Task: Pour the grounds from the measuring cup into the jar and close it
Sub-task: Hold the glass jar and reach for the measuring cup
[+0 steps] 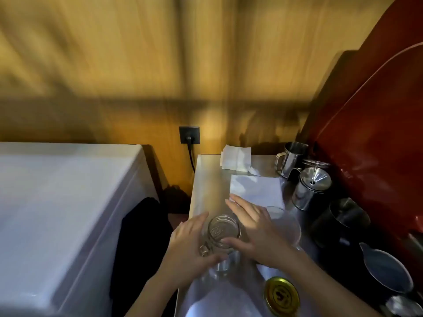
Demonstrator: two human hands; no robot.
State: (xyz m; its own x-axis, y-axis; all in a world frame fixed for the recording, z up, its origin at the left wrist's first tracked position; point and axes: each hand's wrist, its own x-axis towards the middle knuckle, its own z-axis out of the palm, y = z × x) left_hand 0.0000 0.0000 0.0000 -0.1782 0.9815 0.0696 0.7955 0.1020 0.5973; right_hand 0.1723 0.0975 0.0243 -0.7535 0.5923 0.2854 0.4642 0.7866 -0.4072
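A clear glass jar (pixel 223 229) stands upright and uncapped on the steel counter (pixel 206 191). My left hand (pixel 190 245) cups its left side, fingers curled around the glass. My right hand (pixel 254 227) rests against its right side, thumb on the near rim and fingers stretched flat beyond it. A clear plastic measuring cup (pixel 285 223) stands just right of my right hand, partly hidden by it. The gold jar lid (pixel 281 295) lies flat on the counter near my right forearm. The view is blurred by motion.
White paper sheets (pixel 256 191) lie behind the jar. Steel pitchers (pixel 291 156), a lidded steel pot (pixel 309 186), a dark cup (pixel 343 220) and a grey jug (pixel 386 271) line the right side under a red machine (pixel 377 133). A white appliance (pixel 64 202) stands left across a gap.
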